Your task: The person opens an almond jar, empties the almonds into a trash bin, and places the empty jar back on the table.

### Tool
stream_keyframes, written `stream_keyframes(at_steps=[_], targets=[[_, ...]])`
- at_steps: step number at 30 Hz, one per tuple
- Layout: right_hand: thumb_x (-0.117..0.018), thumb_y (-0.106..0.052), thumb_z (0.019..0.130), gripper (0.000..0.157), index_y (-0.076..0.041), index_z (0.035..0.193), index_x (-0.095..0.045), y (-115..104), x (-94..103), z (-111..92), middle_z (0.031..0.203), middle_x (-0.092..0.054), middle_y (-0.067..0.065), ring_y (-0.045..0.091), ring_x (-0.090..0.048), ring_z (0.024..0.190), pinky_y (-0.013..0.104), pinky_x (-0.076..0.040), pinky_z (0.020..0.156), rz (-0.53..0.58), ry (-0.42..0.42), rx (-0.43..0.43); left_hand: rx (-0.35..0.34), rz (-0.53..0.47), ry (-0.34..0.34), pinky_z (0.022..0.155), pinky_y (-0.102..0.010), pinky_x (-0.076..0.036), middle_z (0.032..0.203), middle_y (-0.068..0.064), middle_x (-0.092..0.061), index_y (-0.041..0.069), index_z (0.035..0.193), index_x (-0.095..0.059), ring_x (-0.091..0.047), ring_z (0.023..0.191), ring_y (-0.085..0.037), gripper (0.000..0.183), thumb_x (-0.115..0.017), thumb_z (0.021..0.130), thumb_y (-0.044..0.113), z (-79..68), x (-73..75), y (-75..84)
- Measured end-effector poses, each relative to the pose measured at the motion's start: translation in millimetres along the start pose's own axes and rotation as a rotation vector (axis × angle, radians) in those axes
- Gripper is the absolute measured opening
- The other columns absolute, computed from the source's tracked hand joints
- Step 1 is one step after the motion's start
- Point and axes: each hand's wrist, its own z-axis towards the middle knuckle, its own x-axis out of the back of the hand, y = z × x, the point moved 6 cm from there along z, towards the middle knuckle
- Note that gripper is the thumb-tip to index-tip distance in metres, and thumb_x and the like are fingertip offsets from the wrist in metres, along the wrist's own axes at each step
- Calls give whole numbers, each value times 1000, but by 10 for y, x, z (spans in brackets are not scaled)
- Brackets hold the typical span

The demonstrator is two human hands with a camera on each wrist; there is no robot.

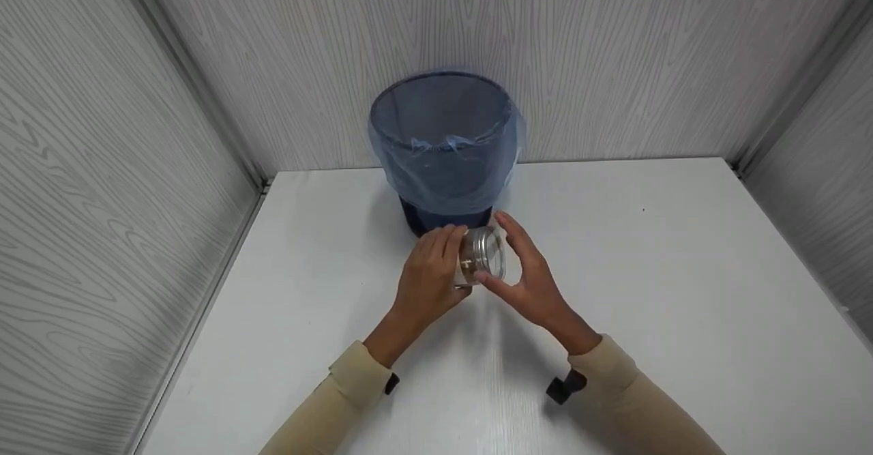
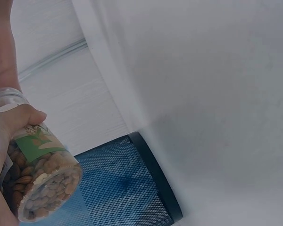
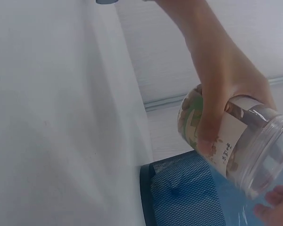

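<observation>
Background: pale wood-grain panels are enclosing a white tabletop. Rear: one dark mesh bin, wearing a translucent blue plastic liner. Before it: one clear cylindrical jar of brown nuts, lying crosswise between the hands, ringed end facing right. Left hand: grip is clasping the body. Right hand: grip is standing spread, unclenched, around that end.
</observation>
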Motion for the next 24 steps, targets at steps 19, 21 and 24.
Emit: stream_keyframes(at_steps=[19,21,24], targets=[[-63,-38,89,80,-21,151,-15,491,-173,-107,154,-20,1,15,-22,139,46,-29,108,70,-78,-250,6,10,-13,106,-32,-34,125,-9,-53,5,134,-43,-48,116,-22,87,-81,63,37,8,0,23],[-63,-39,89,79,-22,150,-16,505,-174,-105,154,-21,-2,13,-22,139,45,-30,108,68,-74,-252,6,8,-12,105,-32,-34,125,-9,-53,5,134,-43,-49,115,-22,87,-82,63,37,11,1,21],[-64,-38,88,78,-22,150,-18,512,-173,-98,154,-22,-3,13,-23,139,45,-30,107,65,-70,-245,5,7,-11,105,-32,-34,125,-9,-53,5,134,-43,-49,115,-22,88,-82,63,38,7,-2,14]])
